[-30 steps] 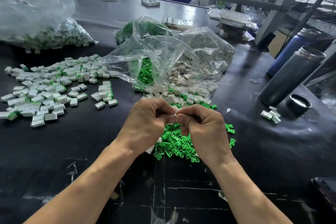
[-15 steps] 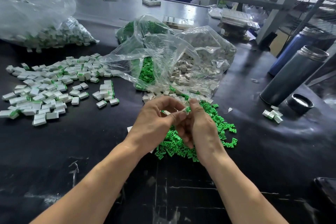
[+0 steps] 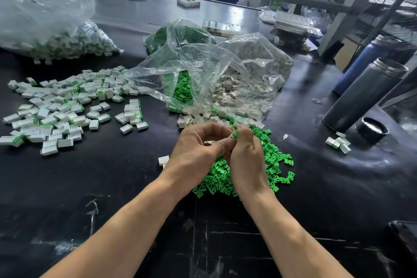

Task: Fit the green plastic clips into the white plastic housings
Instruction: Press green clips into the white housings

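A dark worktop [image 3: 316, 187] is being taken up at its right by a grey steel flask [image 3: 363, 95]. A blue flask [image 3: 361, 63] is being kept just behind the grey flask, and a black cap [image 3: 371, 130] is being left just in front of it.

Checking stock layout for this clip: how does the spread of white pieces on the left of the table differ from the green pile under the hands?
The white pieces are boxy blocks, many showing a green edge, scattered thinly across a wide patch. The green pile is all small pronged clips, heaped densely in a compact mound. The left hand and right hand work directly above the green pile; the white spread lies apart from them. Both lie loose on the black table.
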A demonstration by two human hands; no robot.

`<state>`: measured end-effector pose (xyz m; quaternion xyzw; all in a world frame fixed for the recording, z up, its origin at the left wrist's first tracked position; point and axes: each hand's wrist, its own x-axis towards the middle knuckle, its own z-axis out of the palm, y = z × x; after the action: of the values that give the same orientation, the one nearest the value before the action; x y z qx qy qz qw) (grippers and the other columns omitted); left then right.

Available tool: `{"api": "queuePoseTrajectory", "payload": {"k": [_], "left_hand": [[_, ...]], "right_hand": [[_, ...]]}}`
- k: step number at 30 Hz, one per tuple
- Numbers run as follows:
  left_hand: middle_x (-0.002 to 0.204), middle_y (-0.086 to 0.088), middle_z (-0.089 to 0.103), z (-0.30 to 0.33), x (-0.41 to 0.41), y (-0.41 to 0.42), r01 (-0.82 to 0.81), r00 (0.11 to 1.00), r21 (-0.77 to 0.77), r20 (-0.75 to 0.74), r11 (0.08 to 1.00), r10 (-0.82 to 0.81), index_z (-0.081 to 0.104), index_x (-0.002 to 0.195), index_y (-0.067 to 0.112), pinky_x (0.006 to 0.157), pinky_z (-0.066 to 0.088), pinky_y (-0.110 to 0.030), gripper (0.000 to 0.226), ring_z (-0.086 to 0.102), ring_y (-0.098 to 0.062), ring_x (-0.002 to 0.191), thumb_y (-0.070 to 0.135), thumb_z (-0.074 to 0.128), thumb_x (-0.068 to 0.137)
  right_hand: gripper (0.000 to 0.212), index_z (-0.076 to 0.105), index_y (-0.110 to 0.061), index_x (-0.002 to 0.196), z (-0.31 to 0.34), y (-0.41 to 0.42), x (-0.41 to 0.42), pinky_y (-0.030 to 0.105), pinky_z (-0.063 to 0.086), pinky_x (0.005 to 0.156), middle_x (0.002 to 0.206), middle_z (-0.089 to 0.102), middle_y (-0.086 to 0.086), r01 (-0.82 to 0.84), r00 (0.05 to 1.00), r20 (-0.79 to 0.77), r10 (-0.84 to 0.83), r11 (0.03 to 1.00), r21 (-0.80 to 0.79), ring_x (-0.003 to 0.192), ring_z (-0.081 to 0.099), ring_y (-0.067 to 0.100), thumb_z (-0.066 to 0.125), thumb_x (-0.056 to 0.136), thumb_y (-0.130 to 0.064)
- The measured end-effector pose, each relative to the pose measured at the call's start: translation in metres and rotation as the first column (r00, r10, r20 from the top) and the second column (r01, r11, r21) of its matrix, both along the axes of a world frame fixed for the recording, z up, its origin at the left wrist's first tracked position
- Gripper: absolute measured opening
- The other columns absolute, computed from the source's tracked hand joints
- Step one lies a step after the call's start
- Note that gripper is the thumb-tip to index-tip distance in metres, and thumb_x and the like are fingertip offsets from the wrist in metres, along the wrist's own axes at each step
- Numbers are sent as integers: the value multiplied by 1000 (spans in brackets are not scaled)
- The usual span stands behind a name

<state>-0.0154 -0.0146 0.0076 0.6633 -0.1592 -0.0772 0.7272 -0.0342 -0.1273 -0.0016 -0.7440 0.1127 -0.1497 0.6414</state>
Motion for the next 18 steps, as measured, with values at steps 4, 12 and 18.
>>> {"api": "queuePoseTrajectory", "payload": {"k": [4,12,18], "left_hand": [[96,-11,78,-1,1,0,-25,1000,-22,-15,999,24,76,92,8,84,60,-34,3,73,-31,93,7,76,89],[95,-4,78,-1,4,3,-11,1000,43,20,999,10,76,91,14,83,59,-36,4,73,-18,84,12,78,89],[87,0,77,-1,3,0,-25,999,95,41,995,21,76,92,16,80,59,-36,7,72,-14,79,17,81,87]], "right_hand": [[58,79,-21,91,-1,3,2,38,58,79,84,76,-2,61,998,38,-58,997,-56,86,72,15,27,95,-46],[47,76,-49,76,-1,3,0,18,52,64,73,74,-16,-7,999,38,4,998,68,73,69,-2,33,95,-52],[47,73,-61,76,0,2,-1,20,55,76,81,75,-25,-32,998,50,30,998,50,83,71,-7,32,97,-51]]}}
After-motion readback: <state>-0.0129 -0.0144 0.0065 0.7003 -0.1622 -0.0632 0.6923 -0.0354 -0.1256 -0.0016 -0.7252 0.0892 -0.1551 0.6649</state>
